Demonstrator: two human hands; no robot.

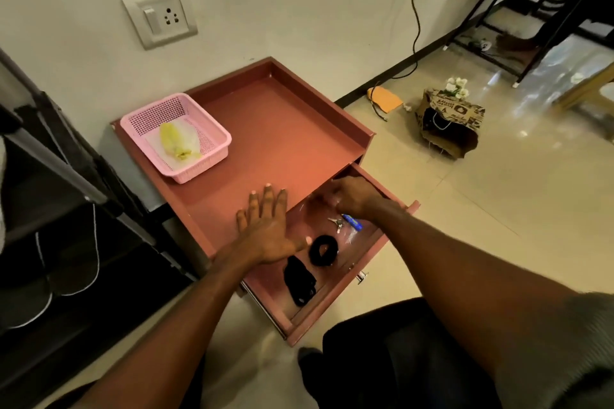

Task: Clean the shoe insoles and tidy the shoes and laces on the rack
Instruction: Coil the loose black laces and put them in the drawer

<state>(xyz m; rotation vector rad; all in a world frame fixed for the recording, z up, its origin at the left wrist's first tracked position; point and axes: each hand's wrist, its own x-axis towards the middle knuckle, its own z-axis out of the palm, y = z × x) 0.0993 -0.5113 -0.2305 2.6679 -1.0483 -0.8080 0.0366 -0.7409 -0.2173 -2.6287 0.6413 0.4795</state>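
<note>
My left hand point(265, 226) rests flat, fingers straight, on the front edge of the reddish-brown side table point(275, 133). My right hand point(349, 197) reaches into the back of the table's open drawer point(365, 262), its fingers blurred and curled; whether it holds anything cannot be told. In the drawer lie a black ring-shaped item point(323, 250), a black pouch-like item point(299, 280), small keys point(336, 224) and a blue object point(353, 222). The dark shoe rack point(50, 209) stands at the left with dark shoes point(66, 276) with white-edged soles on it.
A pink plastic basket point(212, 143) with a yellow-and-white cloth point(177, 141) sits at the table's back left. A printed paper bag point(448, 123) with white flowers and an orange envelope point(385, 98) lie on the tiled floor. A black cable point(417, 10) hangs from a wall socket.
</note>
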